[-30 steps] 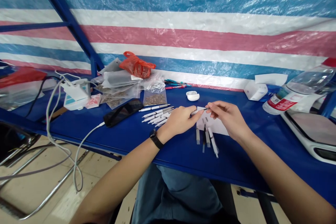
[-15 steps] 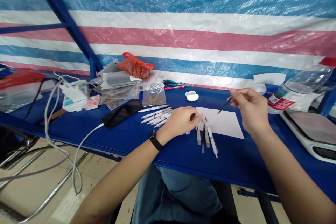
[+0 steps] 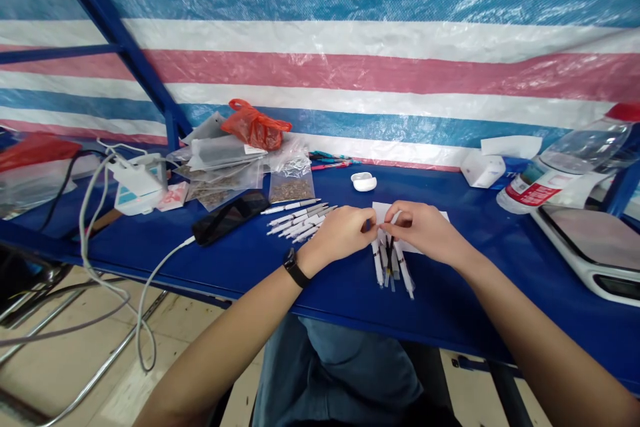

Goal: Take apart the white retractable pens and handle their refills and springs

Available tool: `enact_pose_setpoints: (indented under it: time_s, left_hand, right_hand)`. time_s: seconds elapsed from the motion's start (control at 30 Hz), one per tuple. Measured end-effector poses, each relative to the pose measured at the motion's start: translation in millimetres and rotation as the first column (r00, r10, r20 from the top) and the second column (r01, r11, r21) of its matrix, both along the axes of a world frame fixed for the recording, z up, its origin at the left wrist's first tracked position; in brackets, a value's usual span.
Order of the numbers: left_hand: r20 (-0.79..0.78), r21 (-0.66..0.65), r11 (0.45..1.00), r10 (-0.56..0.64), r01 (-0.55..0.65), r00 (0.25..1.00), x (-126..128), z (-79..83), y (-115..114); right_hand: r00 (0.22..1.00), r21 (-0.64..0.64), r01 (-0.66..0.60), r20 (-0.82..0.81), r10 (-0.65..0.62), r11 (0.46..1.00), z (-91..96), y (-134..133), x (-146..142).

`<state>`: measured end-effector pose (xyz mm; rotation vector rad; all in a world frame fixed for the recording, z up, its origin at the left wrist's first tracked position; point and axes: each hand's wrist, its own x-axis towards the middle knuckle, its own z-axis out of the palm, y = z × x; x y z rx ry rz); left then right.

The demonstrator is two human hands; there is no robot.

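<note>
A sheet of white paper [image 3: 411, 212] lies on the blue worktop [image 3: 450, 300], and the person's hands meet over its near edge. The left hand [image 3: 341, 234] and the right hand [image 3: 425, 231] are drawn in, with their fingers curled and their fingertips close together. They look like a pinch, but the fingers hide whatever may lie between them, so I cannot tell what, if anything, either hand holds.

Just below the hands, on the near side of the paper, a fan of slim white tubes [image 3: 393, 267] with dark tips lies close together. Left of the paper, a row of similar white tubes [image 3: 300, 221] lies side by side, apparently set out so that each can be picked up singly.

Farther left of the paper are a black smartphone [image 3: 231, 217] and a clear zip bag of seeds [image 3: 291, 190], with a red plastic bag [image 3: 255, 125] beyond them. A white earbud case [image 3: 363, 181] sits just beyond the paper. To the right of the paper stand a white tissue box [image 3: 483, 170] and a plastic water bottle [image 3: 565, 173] with a red cap. The bottle's red-and-white label can be seen, but its writing is too small to read.
</note>
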<state>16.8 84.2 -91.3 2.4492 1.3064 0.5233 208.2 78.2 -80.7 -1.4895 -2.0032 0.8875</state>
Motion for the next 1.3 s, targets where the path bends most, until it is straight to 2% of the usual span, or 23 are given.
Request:
enact_pose_setpoints:
  time_s: [0.1,0.27,0.43,0.57,0.7,0.83,0.93,1.1,1.3]
  left_hand:
    - [-0.022,0.013,1.0,-0.003,0.003,1.0,-0.5,0.0,0.4]
    - [-0.061,0.056,0.997,-0.049,0.052,0.997,-1.1,-1.1,0.3]
    - [-0.08,0.058,0.997,-0.037,0.042,0.996,-0.1,-0.5,-0.3]
    - [-0.046,0.101,0.993,0.06,-0.055,0.997,-5.1,4.7,1.1]
    - [-0.075,0.144,0.976,0.174,-0.161,0.982,-18.5,11.4,6.1]
    - [-0.231,0.12,0.982,0.169,-0.144,0.958,-28.2,14.0,9.6]
    - [-0.296,0.092,0.988,0.145,-0.123,0.944,-28.3,13.2,9.2]
    - [-0.319,0.076,0.989,0.141,-0.123,0.937,-24.0,11.7,8.2]
    - [-0.226,0.072,0.983,0.18,-0.168,0.957,-21.7,13.8,7.4]
  right_hand:
    - [0.996,-0.009,-0.058,0.064,0.059,0.998,2.1,1.1,1.7]
    - [0.983,-0.037,-0.175,0.042,0.177,0.984,3.7,0.4,2.8]
    - [0.981,-0.027,-0.182,0.065,0.183,0.983,2.6,0.2,3.3]
    - [0.995,0.12,-0.079,0.068,0.071,0.99,6.1,1.3,3.6]
    - [0.993,0.299,0.111,-0.008,-0.114,0.948,10.8,3.6,6.3]
    - [0.961,0.378,0.278,-0.107,-0.256,0.883,11.6,5.6,10.2]
    - [0.947,0.382,0.321,-0.12,-0.298,0.867,11.1,6.1,11.9]
    - [0.955,0.35,0.295,-0.077,-0.287,0.889,10.4,5.7,10.6]
    - [0.975,0.238,0.146,0.128,-0.18,0.96,0.7,6.1,2.0]
